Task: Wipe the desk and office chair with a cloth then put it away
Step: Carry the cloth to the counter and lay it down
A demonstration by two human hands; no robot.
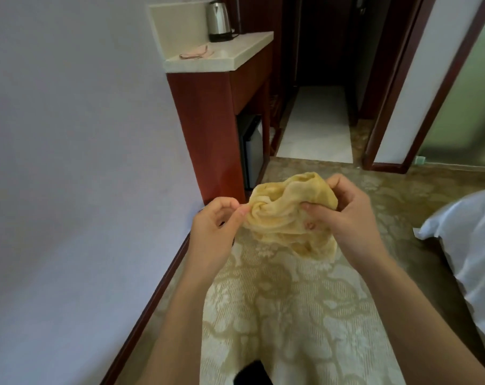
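Note:
A crumpled yellow cloth [285,215] hangs in the air in front of me, above the patterned carpet. My right hand [352,218] grips its right side, with the thumb pressed into the folds. My left hand [216,229] pinches the cloth's left edge between thumb and fingertips. The lower part of the cloth droops between both hands. Neither a desk nor an office chair is in view.
A red wooden cabinet with a pale stone top [221,59] stands against the left wall, bearing a steel kettle [220,20] and a small pink item [196,52]. A mini fridge [253,151] sits beneath. A hallway [319,123] opens ahead; white bedding [469,234] lies right.

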